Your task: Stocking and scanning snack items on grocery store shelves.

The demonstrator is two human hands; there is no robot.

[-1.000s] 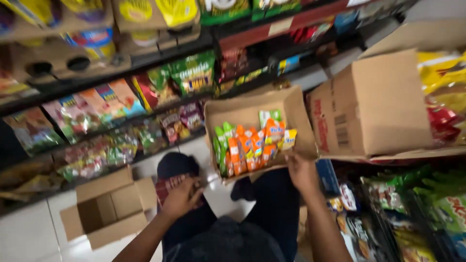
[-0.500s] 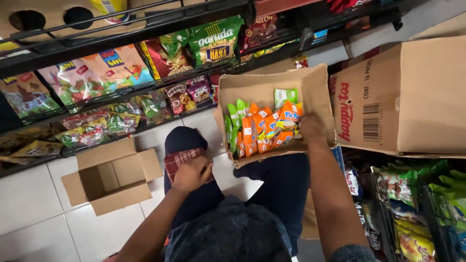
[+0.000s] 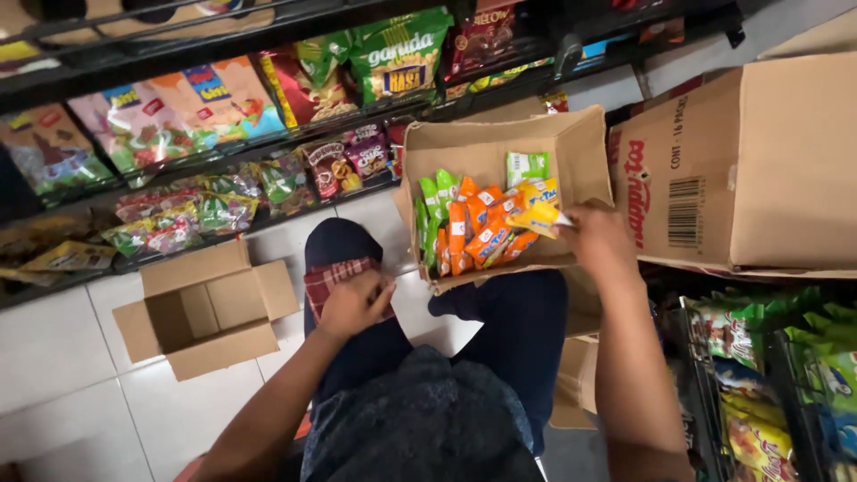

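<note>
Right hand (image 3: 600, 239) closed on yellow packet (image 3: 539, 214) inside snack box (image 3: 493, 153), left hand (image 3: 353, 303) curled on checked cloth (image 3: 332, 277) at knee, empty box (image 3: 203, 308) beyond left hand

Open brown carton (image 3: 571, 152), tilted, resting on the lap: holds small orange, green and yellow sachets (image 3: 478, 223) standing in rows. The right hand (image 3: 600, 239) grips a yellow sachet (image 3: 540, 214) at the carton's right edge.

Large brown carton (image 3: 768, 161), to the right: red lettering and a black barcode label (image 3: 686, 211) on its side.

Empty open brown carton (image 3: 201, 308), on the white tiled floor, left.

Shelves at top: green, red, pink and orange snack bags (image 3: 357, 67); below them, smaller multicoloured packets (image 3: 241, 192).

Lower right rack: green and yellow snack bags (image 3: 759, 357).
</note>
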